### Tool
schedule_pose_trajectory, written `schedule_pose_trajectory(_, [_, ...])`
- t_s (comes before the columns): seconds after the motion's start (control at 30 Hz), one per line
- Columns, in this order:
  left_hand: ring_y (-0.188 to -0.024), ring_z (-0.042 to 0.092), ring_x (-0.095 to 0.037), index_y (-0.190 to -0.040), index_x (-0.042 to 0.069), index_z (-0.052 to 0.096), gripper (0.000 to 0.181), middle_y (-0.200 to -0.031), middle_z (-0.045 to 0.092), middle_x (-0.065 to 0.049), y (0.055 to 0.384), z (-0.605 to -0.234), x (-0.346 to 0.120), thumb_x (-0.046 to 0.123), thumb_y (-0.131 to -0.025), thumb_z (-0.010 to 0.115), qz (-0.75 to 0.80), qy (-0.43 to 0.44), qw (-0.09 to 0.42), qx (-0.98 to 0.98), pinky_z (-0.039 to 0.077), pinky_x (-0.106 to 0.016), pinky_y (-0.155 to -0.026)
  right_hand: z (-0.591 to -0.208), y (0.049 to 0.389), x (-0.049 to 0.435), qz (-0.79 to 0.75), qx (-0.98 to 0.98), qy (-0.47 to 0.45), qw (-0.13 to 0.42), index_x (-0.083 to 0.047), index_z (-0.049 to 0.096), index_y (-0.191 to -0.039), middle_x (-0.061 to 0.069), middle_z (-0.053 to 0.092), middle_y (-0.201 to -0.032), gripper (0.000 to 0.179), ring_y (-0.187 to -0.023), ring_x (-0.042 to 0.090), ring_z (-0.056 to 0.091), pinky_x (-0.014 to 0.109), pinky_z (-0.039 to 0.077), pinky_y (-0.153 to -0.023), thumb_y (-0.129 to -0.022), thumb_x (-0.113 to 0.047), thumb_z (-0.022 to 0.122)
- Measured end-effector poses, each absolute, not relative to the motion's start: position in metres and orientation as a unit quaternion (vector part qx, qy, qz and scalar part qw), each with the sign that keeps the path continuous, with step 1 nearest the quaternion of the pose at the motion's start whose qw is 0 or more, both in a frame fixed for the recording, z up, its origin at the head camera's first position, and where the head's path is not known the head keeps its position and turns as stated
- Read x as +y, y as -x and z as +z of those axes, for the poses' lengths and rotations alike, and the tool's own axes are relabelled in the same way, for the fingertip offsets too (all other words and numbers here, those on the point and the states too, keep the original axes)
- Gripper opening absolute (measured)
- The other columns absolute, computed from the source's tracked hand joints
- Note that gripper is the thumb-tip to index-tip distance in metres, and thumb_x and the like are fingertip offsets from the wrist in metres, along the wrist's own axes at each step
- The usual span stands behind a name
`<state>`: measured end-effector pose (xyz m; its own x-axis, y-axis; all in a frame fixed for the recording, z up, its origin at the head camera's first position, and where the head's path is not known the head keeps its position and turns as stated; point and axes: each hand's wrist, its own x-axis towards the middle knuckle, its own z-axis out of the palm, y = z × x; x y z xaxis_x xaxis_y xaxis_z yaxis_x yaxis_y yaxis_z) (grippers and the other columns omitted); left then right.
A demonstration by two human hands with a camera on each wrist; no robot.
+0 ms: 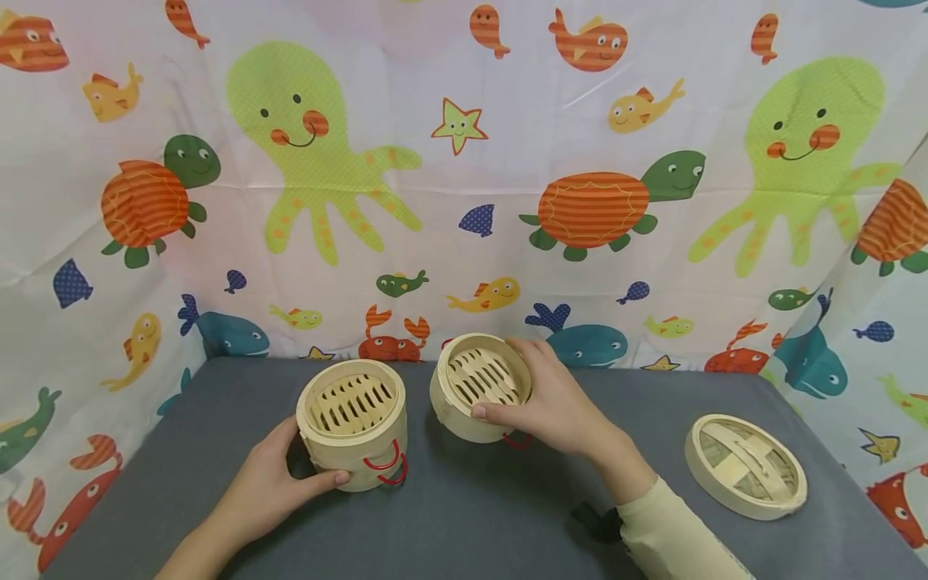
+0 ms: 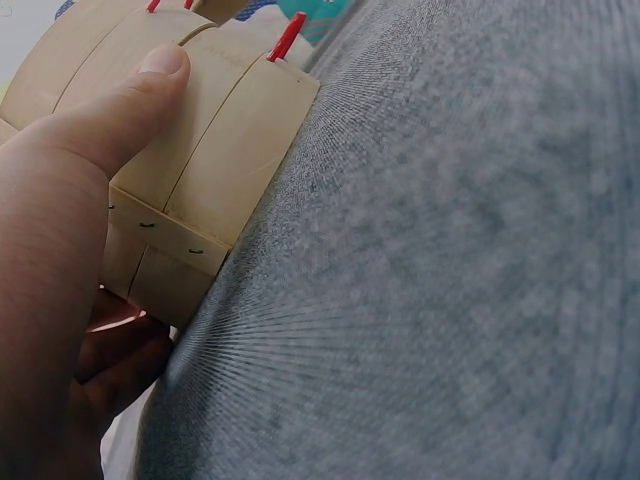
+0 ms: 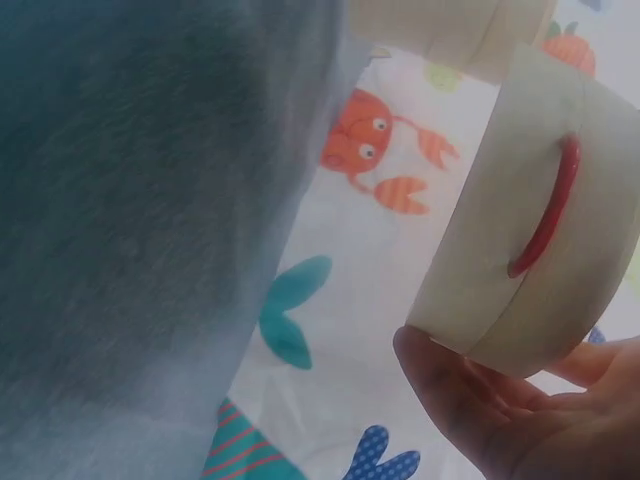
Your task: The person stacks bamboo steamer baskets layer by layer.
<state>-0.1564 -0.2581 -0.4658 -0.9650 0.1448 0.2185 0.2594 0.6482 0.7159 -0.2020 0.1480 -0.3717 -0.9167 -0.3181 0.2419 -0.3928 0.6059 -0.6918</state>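
Fingers and thumb of the left hand [image 1: 264, 491] grip a two-tier bamboo steamer stack [image 1: 353, 428], the thumb pressed to its near wall; its base rests on the grey table [image 1: 464, 515], between 7 and 8 o'clock of the head view's centre; two red loops [image 2: 287, 37] stand out toward the stack's 4 to 5 o'clock side.

Thumb and fingers of the right hand [image 1: 558, 395] grasp a single bamboo basket [image 1: 482, 383] at its 3 o'clock side; the basket hangs tilted above the table, near the stack but apart from it, at the stack's 2 to 3 o'clock; its slatted floor shows, and a red handle [image 3: 552, 215] arcs along its wall in the right wrist view.

A round woven lid [image 1: 745, 467] lies well apart, between 3 and 4 o'clock from the basket; a sea-animal cloth [image 1: 464, 242] hangs at 12 o'clock.
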Motion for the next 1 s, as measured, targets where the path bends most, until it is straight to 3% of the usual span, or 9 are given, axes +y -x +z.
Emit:
schedule_pose_trajectory(0.3, [-0.142,0.056,-0.037,-0.162,0.012,0.047,0.107,-0.155,0.059,-0.011,0.156,-0.466,-0.259,0.06,-0.08,0.095,-0.398,0.114,0.078,-0.907,0.048,-0.067,-0.11,-0.362,0.205,0.13,0.417,-0.888,-0.19,0.046,-0.017,0.049,-0.161,0.003,0.053,-0.145,0.106,-0.127,0.025,0.053,0.056,0.051,-0.103,-0.078,-0.067,0.091])
schedule_pose_trajectory(0.63, [-0.143,0.055,-0.039,-0.163,0.014,0.047,0.108,-0.156,0.058,-0.012,0.155,-0.466,-0.258,0.063,-0.079,0.094,-0.393,0.107,0.078,-0.91,0.046,-0.069,-0.111,-0.358,0.21,0.107,0.43,-0.88,-0.201,0.033,-0.016,0.05,-0.16,0.001,0.053,-0.137,0.106,-0.12,0.021,0.053,0.047,0.052,-0.097,-0.077,-0.068,0.091])
schedule_pose_trajectory(1.0, [-0.143,0.055,-0.04,-0.162,0.013,0.047,0.106,-0.156,0.058,-0.013,0.156,-0.464,-0.258,0.061,-0.08,0.095,-0.386,0.107,0.082,-0.913,0.046,-0.07,-0.111,-0.352,0.213,0.088,0.425,-0.883,-0.197,0.025,-0.021,0.051,-0.159,0.001,0.051,-0.142,0.103,-0.121,0.021,0.053,0.049,0.053,-0.096,-0.076,-0.071,0.088])
